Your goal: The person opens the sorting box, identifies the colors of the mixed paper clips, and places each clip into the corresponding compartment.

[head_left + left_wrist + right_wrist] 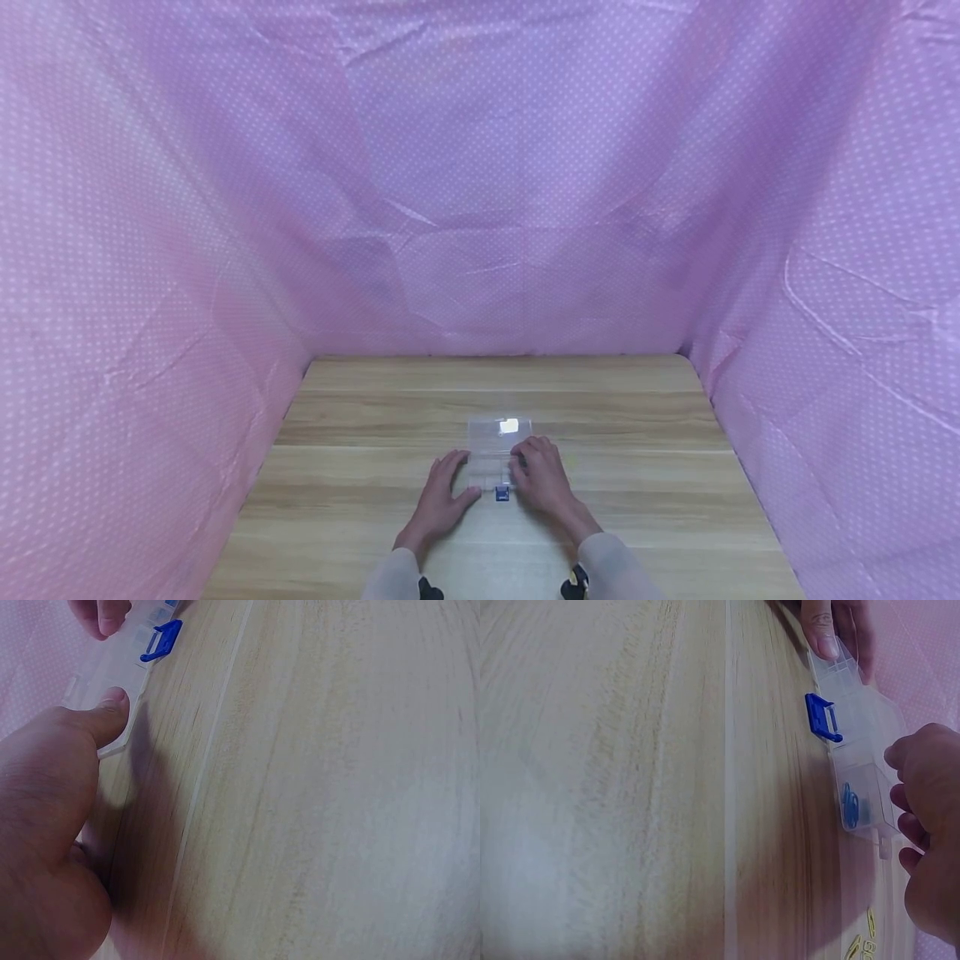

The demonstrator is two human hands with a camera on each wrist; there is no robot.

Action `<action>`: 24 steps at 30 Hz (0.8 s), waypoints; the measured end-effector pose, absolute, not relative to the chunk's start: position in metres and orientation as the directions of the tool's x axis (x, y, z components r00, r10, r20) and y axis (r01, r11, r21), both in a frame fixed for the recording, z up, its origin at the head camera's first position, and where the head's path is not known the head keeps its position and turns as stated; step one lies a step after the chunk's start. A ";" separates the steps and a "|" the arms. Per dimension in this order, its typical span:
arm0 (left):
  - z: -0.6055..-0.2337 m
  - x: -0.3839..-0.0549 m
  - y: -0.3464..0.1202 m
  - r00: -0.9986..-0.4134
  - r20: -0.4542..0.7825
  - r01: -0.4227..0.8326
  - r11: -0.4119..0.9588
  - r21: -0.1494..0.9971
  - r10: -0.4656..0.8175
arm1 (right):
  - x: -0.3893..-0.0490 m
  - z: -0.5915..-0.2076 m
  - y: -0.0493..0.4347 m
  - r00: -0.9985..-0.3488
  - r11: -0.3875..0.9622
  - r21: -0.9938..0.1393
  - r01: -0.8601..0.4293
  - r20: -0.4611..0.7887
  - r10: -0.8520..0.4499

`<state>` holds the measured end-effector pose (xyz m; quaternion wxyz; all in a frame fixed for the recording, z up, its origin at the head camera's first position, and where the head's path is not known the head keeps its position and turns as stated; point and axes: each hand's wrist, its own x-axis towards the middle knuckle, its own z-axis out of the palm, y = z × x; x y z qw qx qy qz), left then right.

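A clear plastic compartment box (486, 468) with its lid (487, 435) folded back lies on the table. Its blue latch (819, 718) sticks out at the near side. My left hand (441, 500) holds the box's left end, thumb on the near rim and fingers at the far side. Over the right part of the box is my right hand (543, 477), its fingers bent; whether they pinch anything I cannot tell. Blue paper clips (850, 805) lie in the right end compartment. Several yellow paper clips (870, 922) rest on the table right of the box.
The wood-grain table (360, 408) carries the box near its middle. Pink dotted cloth (480, 283) hangs behind the table and along both sides. Light sleeves (611, 562) cover the forearms, and dark straps (576, 583) show at the wrists.
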<state>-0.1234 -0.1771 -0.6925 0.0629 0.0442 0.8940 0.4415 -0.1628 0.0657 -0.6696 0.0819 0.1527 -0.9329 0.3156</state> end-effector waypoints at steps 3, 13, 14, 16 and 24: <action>-0.693 -0.124 -0.177 -0.988 -0.071 0.026 0.609 0.793 0.135 | -0.162 -0.668 0.066 -0.949 0.760 -0.570 -0.313 0.211 -0.232; -0.696 -0.123 -0.177 -0.989 -0.056 0.038 0.608 0.793 0.135 | -0.159 -0.665 0.066 -0.956 0.749 -0.595 -0.292 0.193 -0.220; -0.696 -0.124 -0.177 -0.989 -0.064 0.029 0.608 0.794 0.131 | -0.159 -0.665 0.066 -0.955 0.749 -0.594 -0.295 0.196 -0.221; -0.696 -0.124 -0.177 -0.989 -0.069 0.025 0.609 0.793 0.130 | -0.159 -0.664 0.066 -0.955 0.749 -0.593 -0.296 0.195 -0.223; -0.697 -0.123 -0.177 -0.988 -0.079 0.022 0.619 0.785 0.134 | -0.156 -0.658 0.069 -0.956 0.728 -0.620 -0.293 0.185 -0.227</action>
